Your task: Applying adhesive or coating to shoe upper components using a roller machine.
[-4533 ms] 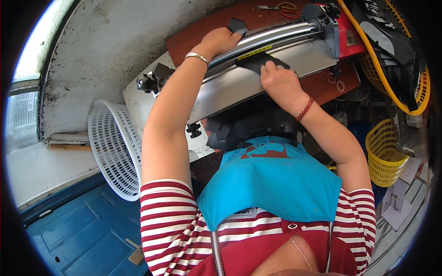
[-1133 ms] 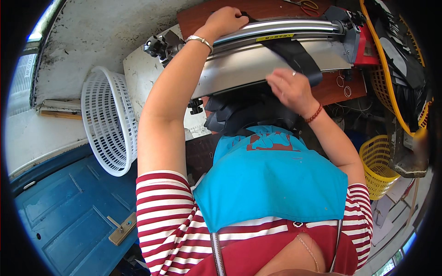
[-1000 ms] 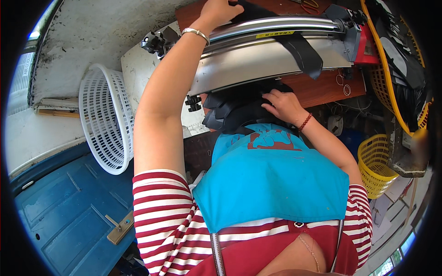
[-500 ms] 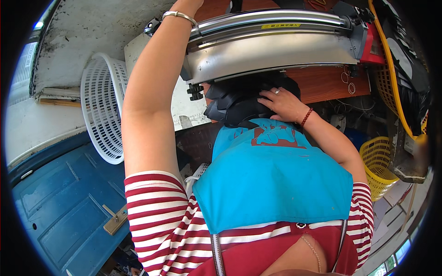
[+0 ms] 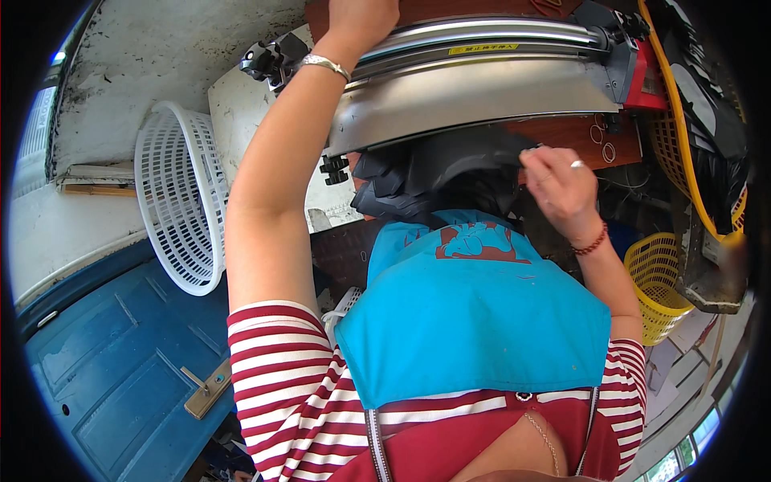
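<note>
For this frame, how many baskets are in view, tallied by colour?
White plastic basket, leaning by the wall on the person's left: 1
Yellow plastic baskets: 2, a small one by the right forearm and a larger one holding black stuff beside the metal machine
Total: 3

A single head-worn fisheye view looks steeply down the person's own chest, the blue apron (image 5: 474,321) filling the centre close to the lens. At 12 o'clock, at arm's length, lies the counter (image 5: 578,136) with the long metal machine (image 5: 474,88). The rim bends straight edges (the blue door (image 5: 112,353) at 8 o'clock curves), and the white basket (image 5: 181,201) sits at 9 o'clock.
</note>
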A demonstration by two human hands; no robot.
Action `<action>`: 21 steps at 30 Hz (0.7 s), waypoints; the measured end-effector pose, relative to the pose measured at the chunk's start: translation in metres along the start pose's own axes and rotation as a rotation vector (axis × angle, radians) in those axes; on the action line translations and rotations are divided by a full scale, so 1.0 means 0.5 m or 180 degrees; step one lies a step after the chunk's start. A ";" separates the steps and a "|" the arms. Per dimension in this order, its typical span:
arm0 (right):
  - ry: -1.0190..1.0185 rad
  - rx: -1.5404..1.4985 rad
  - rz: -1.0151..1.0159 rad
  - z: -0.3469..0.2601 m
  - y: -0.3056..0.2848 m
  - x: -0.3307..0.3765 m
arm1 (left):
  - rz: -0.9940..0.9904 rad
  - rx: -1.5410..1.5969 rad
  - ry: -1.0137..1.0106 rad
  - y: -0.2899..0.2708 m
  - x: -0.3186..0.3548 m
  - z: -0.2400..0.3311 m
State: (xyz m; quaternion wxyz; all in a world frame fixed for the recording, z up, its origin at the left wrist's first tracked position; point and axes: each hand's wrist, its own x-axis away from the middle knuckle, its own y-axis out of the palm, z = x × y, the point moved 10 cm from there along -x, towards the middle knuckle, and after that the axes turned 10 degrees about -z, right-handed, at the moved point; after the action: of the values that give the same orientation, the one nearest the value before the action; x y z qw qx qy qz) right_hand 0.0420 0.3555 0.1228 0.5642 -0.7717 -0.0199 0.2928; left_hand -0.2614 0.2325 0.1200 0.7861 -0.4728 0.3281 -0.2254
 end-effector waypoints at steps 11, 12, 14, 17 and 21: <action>0.0213 -0.0096 -0.0121 0.063 0.115 -0.082 | -0.1923 0.0603 -0.0755 0.161 -0.018 -0.019; 0.0118 -0.0238 -0.0391 0.040 0.158 -0.045 | -0.1554 0.0554 -0.0699 0.135 -0.022 -0.030; 0.0007 -0.0369 -0.0653 0.018 0.258 0.015 | -0.1056 0.0548 -0.0786 0.109 -0.037 -0.056; 0.0944 -0.0250 -0.1140 0.067 0.405 0.084 | -0.0925 0.0856 -0.0964 0.073 -0.064 -0.041; 0.1324 0.0122 -0.1344 0.100 0.479 0.062 | -0.0515 0.1065 -0.1001 0.017 -0.075 -0.048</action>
State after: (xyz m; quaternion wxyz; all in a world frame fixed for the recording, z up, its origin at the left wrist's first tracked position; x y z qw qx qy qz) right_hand -0.0277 0.3230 -0.1115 0.6190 -0.7832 -0.0584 0.0048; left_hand -0.3041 0.2467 0.1156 0.8743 -0.3899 0.1209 -0.2625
